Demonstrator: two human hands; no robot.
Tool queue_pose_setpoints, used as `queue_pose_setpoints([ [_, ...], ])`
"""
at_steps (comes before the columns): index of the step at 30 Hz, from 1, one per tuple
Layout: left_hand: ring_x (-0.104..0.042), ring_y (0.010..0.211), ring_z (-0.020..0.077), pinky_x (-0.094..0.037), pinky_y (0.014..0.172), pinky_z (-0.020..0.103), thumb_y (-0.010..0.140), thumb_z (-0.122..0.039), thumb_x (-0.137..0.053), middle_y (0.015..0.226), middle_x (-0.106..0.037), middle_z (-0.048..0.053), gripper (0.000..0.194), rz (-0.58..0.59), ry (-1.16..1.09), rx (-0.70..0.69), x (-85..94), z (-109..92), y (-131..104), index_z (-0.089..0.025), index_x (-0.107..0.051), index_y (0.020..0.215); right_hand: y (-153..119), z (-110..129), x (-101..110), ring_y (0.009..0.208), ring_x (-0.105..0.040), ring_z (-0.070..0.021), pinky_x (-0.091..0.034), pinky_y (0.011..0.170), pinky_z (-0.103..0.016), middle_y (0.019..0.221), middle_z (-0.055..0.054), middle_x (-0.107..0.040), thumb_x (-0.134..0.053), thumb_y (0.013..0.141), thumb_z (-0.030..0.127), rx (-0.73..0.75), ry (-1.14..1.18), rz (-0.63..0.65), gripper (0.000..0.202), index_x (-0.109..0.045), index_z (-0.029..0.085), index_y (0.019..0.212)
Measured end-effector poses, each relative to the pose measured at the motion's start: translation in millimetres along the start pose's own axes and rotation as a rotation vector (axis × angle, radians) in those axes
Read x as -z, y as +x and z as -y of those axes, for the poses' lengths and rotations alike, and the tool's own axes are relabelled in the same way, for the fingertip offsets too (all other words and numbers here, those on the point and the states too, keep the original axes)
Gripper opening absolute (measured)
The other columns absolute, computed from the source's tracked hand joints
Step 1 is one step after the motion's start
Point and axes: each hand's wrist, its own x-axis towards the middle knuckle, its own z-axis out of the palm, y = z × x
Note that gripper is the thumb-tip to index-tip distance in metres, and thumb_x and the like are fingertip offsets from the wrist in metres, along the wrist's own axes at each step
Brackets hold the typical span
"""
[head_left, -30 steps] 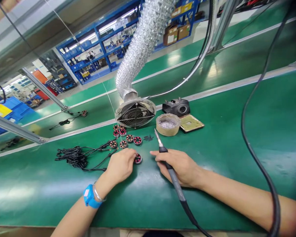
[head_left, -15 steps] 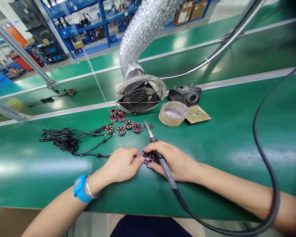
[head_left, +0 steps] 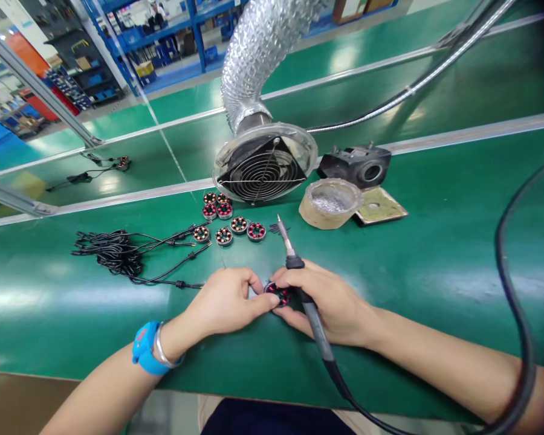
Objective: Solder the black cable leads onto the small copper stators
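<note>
A small motor stator [head_left: 278, 293] with red windings sits low over the bench between both hands. My left hand [head_left: 229, 301] is closed at its left side, thumb pressed on the rim and index finger curled close by; the other fingers are hidden. A thin wire-like piece [head_left: 223, 262] shows just behind that hand, and I cannot tell whether it is held. My right hand [head_left: 329, 302] grips a soldering iron [head_left: 315, 326], tip pointing up and away, while its thumb and fingertips hold the stator's right side. A black cable [head_left: 188, 284] runs up to my left hand.
Several stators [head_left: 224, 236] stand beyond my hands, beside small dark pieces [head_left: 276, 228]. A bundle of black cables [head_left: 118, 251] lies left. Behind are a fume extractor fan [head_left: 263, 175], a round tub [head_left: 329, 205] of silvery shavings, a square tin [head_left: 383, 206] and a black iron holder [head_left: 356, 166].
My left thumb has moved right, further onto the stator, and its index finger now stands apart from the thumb. The soldering iron has shifted slightly right with my right hand. The camera view has shifted a little.
</note>
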Motion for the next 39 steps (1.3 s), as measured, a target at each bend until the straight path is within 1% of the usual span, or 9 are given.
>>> queue_pose_setpoints([
  [4, -0.027, 0.046, 0.0065, -0.019, 0.044, 0.022, 0.075, -0.040, -0.063, 0.050, -0.037, -0.009, 0.027, 0.125, -0.188, 0.060, 0.3, -1, 3, -0.017, -0.053, 0.066, 3, 0, 2, 0.073, -0.056, -0.0181, -0.050, 0.064, -0.028, 0.083, -0.004, -0.063, -0.059, 0.083, 0.020, -0.025, 0.016, 0.012, 0.028, -0.047, 0.021, 0.109],
  [8, -0.019, 0.043, 0.0048, -0.015, 0.043, 0.021, 0.069, -0.035, -0.063, 0.048, -0.031, -0.010, 0.024, 0.198, -0.425, 0.102, 18.5, 0, 5, -0.018, -0.048, 0.061, 5, 1, 3, 0.070, -0.053, -0.0161, -0.047, 0.062, -0.026, 0.081, -0.002, -0.060, -0.059, 0.082, 0.018, -0.052, 0.034, -0.008, 0.026, -0.048, 0.020, 0.106],
  [12, -0.028, 0.047, 0.0067, -0.022, 0.048, 0.022, 0.080, -0.040, -0.055, 0.049, -0.039, -0.007, 0.029, 0.116, -0.250, 0.007, 26.8, -1, 5, -0.015, -0.059, 0.064, 5, 1, 4, 0.071, -0.051, -0.0165, -0.046, 0.061, -0.026, 0.081, -0.003, -0.060, -0.057, 0.081, 0.016, -0.044, 0.037, -0.004, 0.025, -0.048, 0.019, 0.105],
  [16, -0.038, 0.056, 0.0092, -0.028, 0.053, 0.023, 0.089, -0.044, -0.048, 0.058, -0.050, -0.003, 0.039, 0.229, -0.031, -0.020, 15.2, -2, 3, -0.014, -0.068, 0.074, 5, 1, 3, 0.072, -0.051, -0.0168, -0.046, 0.063, -0.026, 0.083, -0.003, -0.061, -0.053, 0.082, 0.014, -0.032, 0.030, 0.012, 0.025, -0.047, 0.020, 0.106],
  [20, -0.031, 0.050, 0.0068, -0.022, 0.049, 0.022, 0.078, -0.041, -0.061, 0.054, -0.042, -0.006, 0.028, 0.263, -0.236, 0.052, 10.3, -1, 4, -0.014, -0.062, 0.071, 6, 2, 5, 0.070, -0.051, -0.0163, -0.044, 0.061, -0.025, 0.080, -0.003, -0.059, -0.054, 0.083, 0.016, -0.051, 0.022, 0.021, 0.022, -0.048, 0.019, 0.104],
  [24, -0.017, 0.041, 0.0050, -0.012, 0.043, 0.022, 0.072, -0.047, -0.064, 0.044, -0.028, -0.011, 0.033, 0.256, -0.436, 0.122, 19.2, 1, 7, -0.016, -0.057, 0.066, 6, 2, 5, 0.070, -0.051, -0.0154, -0.044, 0.062, -0.025, 0.080, -0.002, -0.059, -0.055, 0.082, 0.016, -0.076, 0.052, 0.008, 0.023, -0.049, 0.019, 0.105],
  [30, -0.025, 0.048, 0.0061, -0.017, 0.047, 0.021, 0.080, -0.046, -0.059, 0.052, -0.035, -0.007, 0.034, 0.127, -0.257, 0.021, 12.9, -3, 8, -0.015, -0.055, 0.067, 5, 1, 4, 0.070, -0.051, -0.0157, -0.045, 0.064, -0.026, 0.080, -0.002, -0.060, -0.055, 0.081, 0.013, -0.056, 0.059, 0.023, 0.024, -0.048, 0.020, 0.104],
  [36, -0.024, 0.048, 0.0060, -0.018, 0.048, 0.022, 0.074, -0.048, -0.062, 0.051, -0.036, -0.008, 0.034, 0.133, -0.418, 0.031, 12.2, -5, 7, -0.016, -0.053, 0.066, 7, 3, 7, 0.070, -0.052, -0.0156, -0.045, 0.062, -0.025, 0.078, -0.002, -0.057, -0.058, 0.082, 0.017, -0.081, 0.069, -0.017, 0.024, -0.048, 0.019, 0.104],
  [39, -0.021, 0.047, 0.0064, -0.016, 0.047, 0.023, 0.075, -0.048, -0.065, 0.049, -0.029, -0.010, 0.033, 0.163, -0.248, 0.005, 14.7, -5, 1, -0.015, -0.060, 0.074, 8, 3, 9, 0.070, -0.053, -0.0159, -0.046, 0.062, -0.025, 0.078, -0.002, -0.058, -0.059, 0.082, 0.019, -0.077, 0.054, -0.058, 0.025, -0.048, 0.019, 0.104],
])
